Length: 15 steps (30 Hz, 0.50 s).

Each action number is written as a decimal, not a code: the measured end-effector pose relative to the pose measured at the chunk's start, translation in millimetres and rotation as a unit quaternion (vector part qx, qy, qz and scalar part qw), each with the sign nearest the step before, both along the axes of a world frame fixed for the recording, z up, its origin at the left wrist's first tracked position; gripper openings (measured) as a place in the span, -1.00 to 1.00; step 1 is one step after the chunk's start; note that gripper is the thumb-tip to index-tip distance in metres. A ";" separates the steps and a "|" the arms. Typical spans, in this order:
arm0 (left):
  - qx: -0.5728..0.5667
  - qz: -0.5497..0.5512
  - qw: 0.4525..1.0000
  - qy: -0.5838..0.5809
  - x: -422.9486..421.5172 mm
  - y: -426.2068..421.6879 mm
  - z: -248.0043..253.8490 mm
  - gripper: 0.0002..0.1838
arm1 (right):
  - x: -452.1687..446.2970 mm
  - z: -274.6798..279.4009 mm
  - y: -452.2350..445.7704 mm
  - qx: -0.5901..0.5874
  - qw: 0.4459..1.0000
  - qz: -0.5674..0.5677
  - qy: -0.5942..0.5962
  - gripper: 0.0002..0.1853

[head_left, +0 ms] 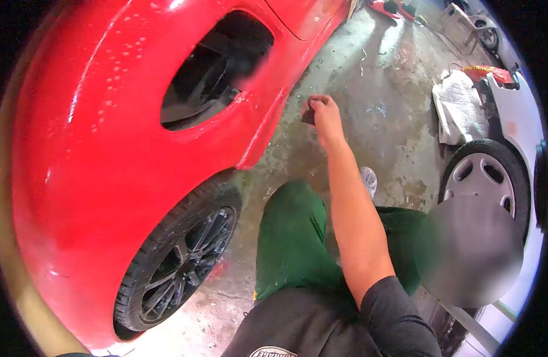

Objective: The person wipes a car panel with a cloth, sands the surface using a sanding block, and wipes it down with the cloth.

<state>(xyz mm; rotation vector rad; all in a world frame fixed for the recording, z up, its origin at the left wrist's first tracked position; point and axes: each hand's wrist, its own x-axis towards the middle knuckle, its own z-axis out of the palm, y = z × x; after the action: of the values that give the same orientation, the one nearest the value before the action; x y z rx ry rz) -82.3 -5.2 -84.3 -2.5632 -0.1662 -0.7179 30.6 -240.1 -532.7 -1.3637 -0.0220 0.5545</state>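
Observation:
My right hand (325, 116) is held out in front of me over the wet floor, just off the lower edge of the red car body (131, 119). Its fingers are closed around a small dark flat piece (309, 115), mostly covered by the fingers and slightly blurred; its kind is not clear. Water droplets dot the red panel, which has a large dark opening (217, 65) in its side. My left hand is out of view.
A black-spoked wheel (184, 262) sits under the red car at my left. To the right stand a white car (526, 119) with a silver wheel (482, 172) and a white cloth-like sheet (458, 107). Red shoes (385, 8) show farther off.

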 end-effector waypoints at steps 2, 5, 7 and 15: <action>-0.023 -0.102 0.994 -0.033 1.4 6.8 -17.9 -0.71 | -1.9 32.9 12.4 0.058 0.998 -0.007 -0.010 -0.73; -0.016 -0.137 0.990 -0.034 8.9 16.7 -23.5 -0.74 | 8.6 52.5 31.9 0.130 0.991 -0.027 -0.028 -0.72; 0.027 -0.104 0.994 -0.015 10.2 20.8 -22.0 -0.75 | 23.5 47.5 40.6 0.167 0.985 -0.027 -0.027 -0.70; 0.269 0.007 0.960 0.081 23.1 40.1 5.1 -0.76 | 25.4 -69.1 -0.2 0.258 0.919 -0.095 0.282 -0.71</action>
<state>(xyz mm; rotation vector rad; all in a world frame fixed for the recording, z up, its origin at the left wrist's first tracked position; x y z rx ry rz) -59.2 34.9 -79.2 -2.0812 0.0594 -0.4617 56.0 -240.3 -601.8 -0.6487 0.4044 0.7011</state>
